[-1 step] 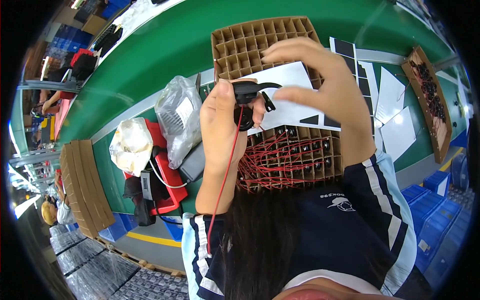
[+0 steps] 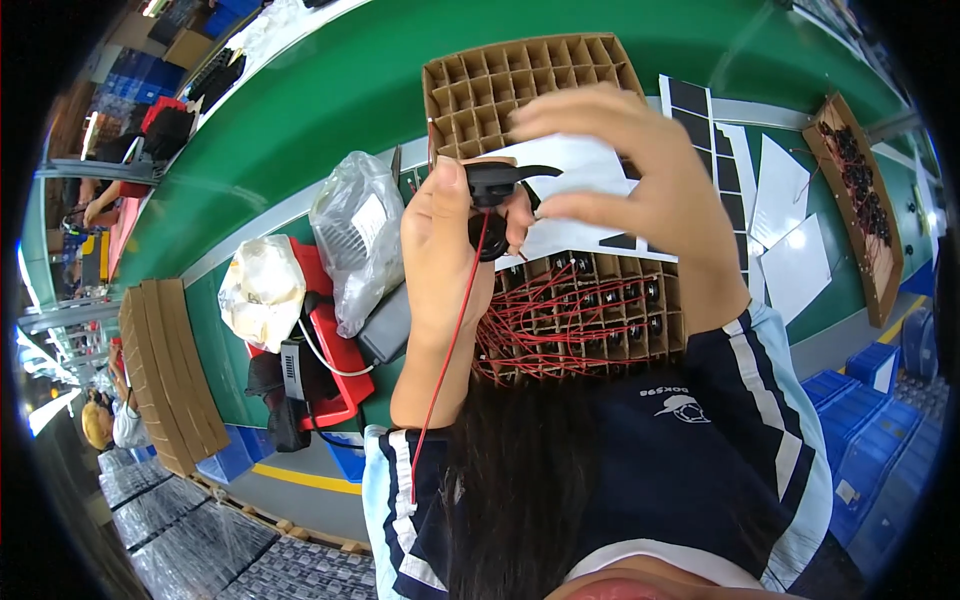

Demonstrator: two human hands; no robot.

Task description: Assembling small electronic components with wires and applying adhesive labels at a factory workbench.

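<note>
My left hand [image 2: 437, 235] is closed around a small black round part [image 2: 491, 186], pinched between thumb and fingers. A red wire [image 2: 452, 350] runs from this part down along my left forearm. From its top a thin black strip [image 2: 540, 170] sticks out to the right. Another black round piece [image 2: 490, 240] shows below, at the fingers of the same hand. My right hand [image 2: 655, 175] is just right of the strip, thumb and fingers apart, with nothing visible between them. A white sheet [image 2: 570, 165] lies under both hands, partly hidden by them.
A divided cardboard box [image 2: 470, 95] lies behind the sheet; nearer, another divided box [image 2: 655, 320] holds several black parts with red wires. On the left are a clear plastic bag [image 2: 355, 240] and a red holder [image 2: 335, 350]. A cardboard tray [image 2: 885, 270] of black parts is at the right.
My right hand has shifted slightly left toward the black part. The small black piece seen under the strip before no longer shows. My left hand has barely moved.
</note>
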